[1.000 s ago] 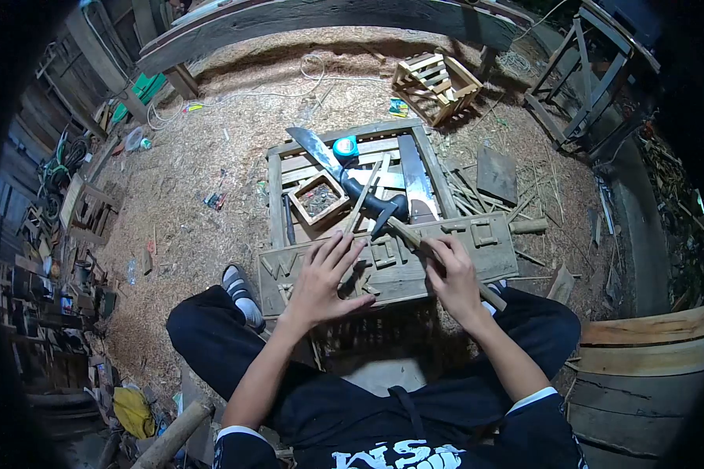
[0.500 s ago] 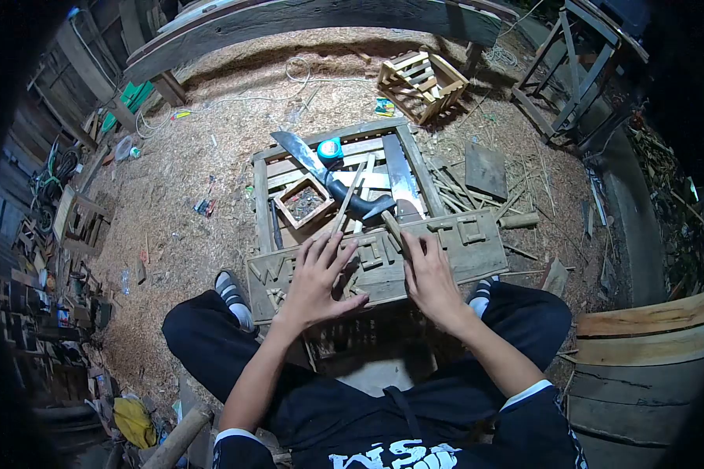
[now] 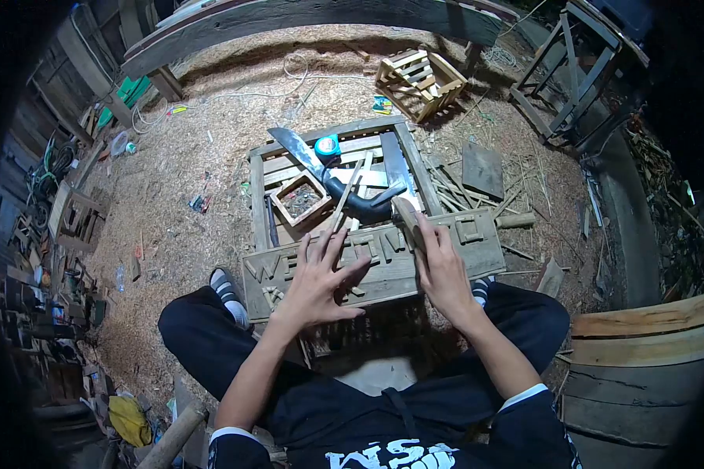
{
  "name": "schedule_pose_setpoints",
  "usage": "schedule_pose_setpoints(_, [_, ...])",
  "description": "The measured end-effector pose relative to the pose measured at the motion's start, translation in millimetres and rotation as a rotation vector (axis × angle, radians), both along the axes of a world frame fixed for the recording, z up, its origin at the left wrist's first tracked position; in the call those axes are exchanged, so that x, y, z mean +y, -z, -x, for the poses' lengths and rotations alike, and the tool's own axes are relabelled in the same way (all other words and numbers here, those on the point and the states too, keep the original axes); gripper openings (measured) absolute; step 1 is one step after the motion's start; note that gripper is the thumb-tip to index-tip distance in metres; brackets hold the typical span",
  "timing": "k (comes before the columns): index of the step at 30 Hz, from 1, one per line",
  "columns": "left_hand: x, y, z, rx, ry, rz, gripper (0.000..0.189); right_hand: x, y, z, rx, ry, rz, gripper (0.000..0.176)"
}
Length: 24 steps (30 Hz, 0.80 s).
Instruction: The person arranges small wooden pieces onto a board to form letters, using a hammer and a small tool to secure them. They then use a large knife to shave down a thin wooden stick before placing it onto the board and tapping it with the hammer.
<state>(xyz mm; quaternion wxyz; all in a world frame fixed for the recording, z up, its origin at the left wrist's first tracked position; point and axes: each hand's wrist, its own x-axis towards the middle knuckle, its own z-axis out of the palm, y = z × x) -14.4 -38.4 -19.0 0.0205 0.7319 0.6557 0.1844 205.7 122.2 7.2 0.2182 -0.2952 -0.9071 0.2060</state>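
A wooden board (image 3: 481, 259) with raised letters made of small wood strips lies across in front of me. My left hand (image 3: 314, 283) rests on its left half, fingers spread, covering some letters. My right hand (image 3: 443, 275) grips a flat piece of wood (image 3: 405, 213), tilted up over the right half of the board. Just beyond lie a machete (image 3: 292, 147) with a dark handle, a handsaw (image 3: 396, 160) and a turquoise tape measure (image 3: 327, 146). A small square wooden box (image 3: 316, 213) with tiny bits inside and a thin stick (image 3: 352, 187) sit closer to my left hand.
The tools lie on a slatted wooden frame (image 3: 257, 191). A wooden crate (image 3: 422, 86), a flat offcut (image 3: 483, 170) and thin sticks lie on the shaving-covered floor. A long beam (image 3: 313, 39) spans the far side. Planks (image 3: 641, 352) are at the lower right.
The piece of wood in my right hand has turned to show its broad face, and that hand has shifted slightly right and nearer me. My left hand stays on the board, its fingers more spread.
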Motion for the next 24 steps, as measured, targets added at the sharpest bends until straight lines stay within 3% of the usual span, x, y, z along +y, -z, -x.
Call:
schedule_pose_setpoints(4, [-0.5, -8.1, 0.1, 0.040, -0.042, 0.059, 0.118, 4.2, -2.6, -0.6, 0.017, 0.019, 0.049, 0.070])
schedule_pose_setpoints(9, [1.0, 4.4, 8.4, -0.146, -0.046, 0.035, 0.127, 1.0, 3.9, 4.1, 0.058, -0.039, 0.029, 0.068])
schedule_pose_setpoints(22, [-34.3, -4.5, 27.9, -0.127, -0.051, 0.075, 0.125, -4.6, 8.2, 12.7, 0.070, -0.118, 0.007, 0.069])
schedule_pose_setpoints(24, [-35.5, -6.1, 30.6, -0.165, -0.052, 0.062, 0.124, 4.5, 5.3, 12.2, 0.020, -0.143, -0.132, 0.065])
